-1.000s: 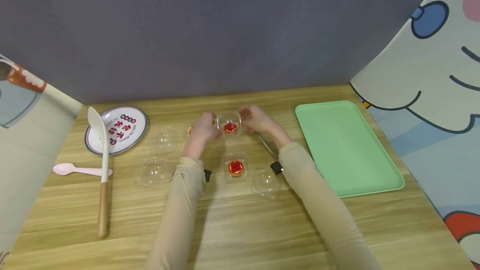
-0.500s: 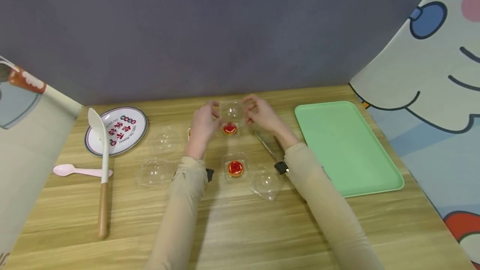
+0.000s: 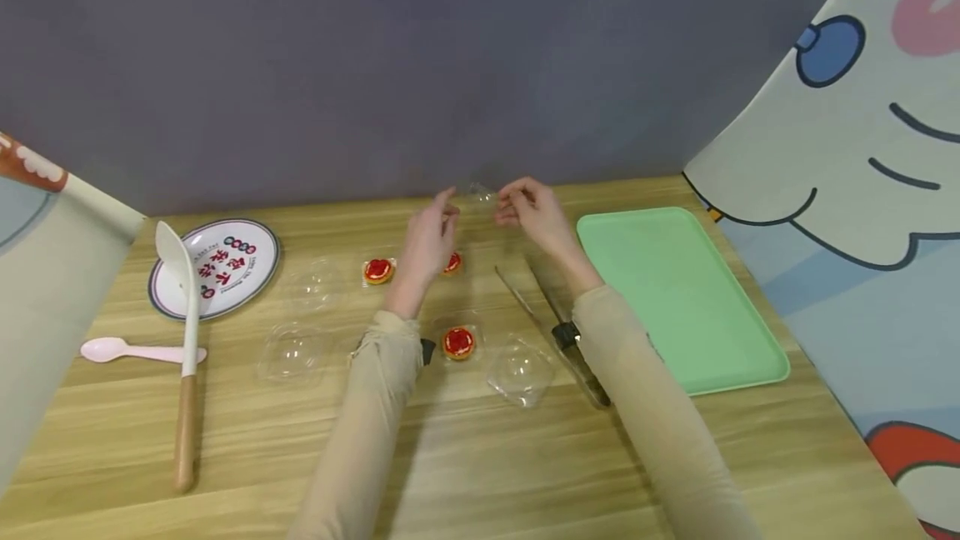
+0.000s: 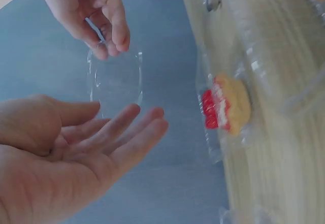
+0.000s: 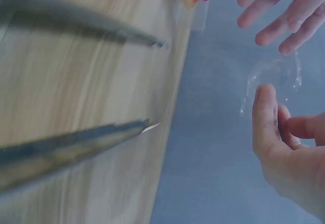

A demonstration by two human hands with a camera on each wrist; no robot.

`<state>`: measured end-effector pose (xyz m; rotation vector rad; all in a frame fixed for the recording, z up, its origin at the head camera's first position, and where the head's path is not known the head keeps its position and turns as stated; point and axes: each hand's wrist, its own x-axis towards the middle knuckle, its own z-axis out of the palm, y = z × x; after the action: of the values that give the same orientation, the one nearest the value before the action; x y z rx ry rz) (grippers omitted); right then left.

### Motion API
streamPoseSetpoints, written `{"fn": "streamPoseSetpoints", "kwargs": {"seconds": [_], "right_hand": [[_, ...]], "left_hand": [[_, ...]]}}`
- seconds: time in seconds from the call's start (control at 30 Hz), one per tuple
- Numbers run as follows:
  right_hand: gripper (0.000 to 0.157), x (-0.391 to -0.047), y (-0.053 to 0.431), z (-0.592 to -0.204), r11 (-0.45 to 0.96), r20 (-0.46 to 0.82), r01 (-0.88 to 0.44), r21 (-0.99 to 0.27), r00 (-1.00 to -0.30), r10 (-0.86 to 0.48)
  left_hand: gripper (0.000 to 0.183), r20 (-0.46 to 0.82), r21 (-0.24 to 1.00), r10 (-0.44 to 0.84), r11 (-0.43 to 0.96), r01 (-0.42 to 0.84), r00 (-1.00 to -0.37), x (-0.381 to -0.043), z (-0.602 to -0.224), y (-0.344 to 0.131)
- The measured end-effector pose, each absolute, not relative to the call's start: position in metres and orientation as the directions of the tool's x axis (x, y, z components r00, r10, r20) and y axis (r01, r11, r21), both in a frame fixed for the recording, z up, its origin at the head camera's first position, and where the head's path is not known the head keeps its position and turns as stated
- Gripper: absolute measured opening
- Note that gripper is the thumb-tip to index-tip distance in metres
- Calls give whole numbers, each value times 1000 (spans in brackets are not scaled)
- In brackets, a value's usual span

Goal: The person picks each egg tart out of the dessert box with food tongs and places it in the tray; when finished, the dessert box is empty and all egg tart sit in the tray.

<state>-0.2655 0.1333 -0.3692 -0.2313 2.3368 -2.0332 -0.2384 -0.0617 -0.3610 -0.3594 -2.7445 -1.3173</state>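
Up at the table's far edge, my right hand (image 3: 538, 217) pinches a clear plastic lid (image 3: 481, 193) by its side, raised off the table. Beside the lid's other side, my left hand (image 3: 425, 244) has its fingers loosely extended. The left wrist view shows the see-through lid (image 4: 117, 76) between both hands. Beneath my left hand, a red-topped tart (image 3: 453, 262) is partly covered by that hand. A second tart (image 3: 378, 271) sits to its left and a third tart (image 3: 458, 343) lies nearer, each on clear plastic.
Metal tongs (image 3: 573, 348) lie beside my right forearm, left of a green tray (image 3: 682, 298). Clear domed plastic pieces (image 3: 520, 371) rest on the table. On the left are a plate (image 3: 255, 261), a long-handled white ladle (image 3: 187, 390) and a pink spoon (image 3: 105, 349).
The clear lid has come up off the back tart and moved away toward the far edge. Both hands rose with it; my left hand's fingers have loosened. The head view has shifted slightly.
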Motion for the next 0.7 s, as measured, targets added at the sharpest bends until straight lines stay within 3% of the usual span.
{"fn": "streamPoseSetpoints", "kwargs": {"seconds": [0.2,0.47,0.7], "right_hand": [[21,-274,144,-380,288,105,-134,-948,-988,-114],[46,-281,151,-386,547,76,-144,-825,-987,-145],[49,-278,150,-382,709,-66,-73,-701,-984,-166]], "left_hand": [[46,83,722,279,645,250,-957,-238,-368,-59],[47,-19,632,342,732,253,-940,-233,-371,-51],[50,-126,583,361,780,226,-924,-231,-372,-48]]}}
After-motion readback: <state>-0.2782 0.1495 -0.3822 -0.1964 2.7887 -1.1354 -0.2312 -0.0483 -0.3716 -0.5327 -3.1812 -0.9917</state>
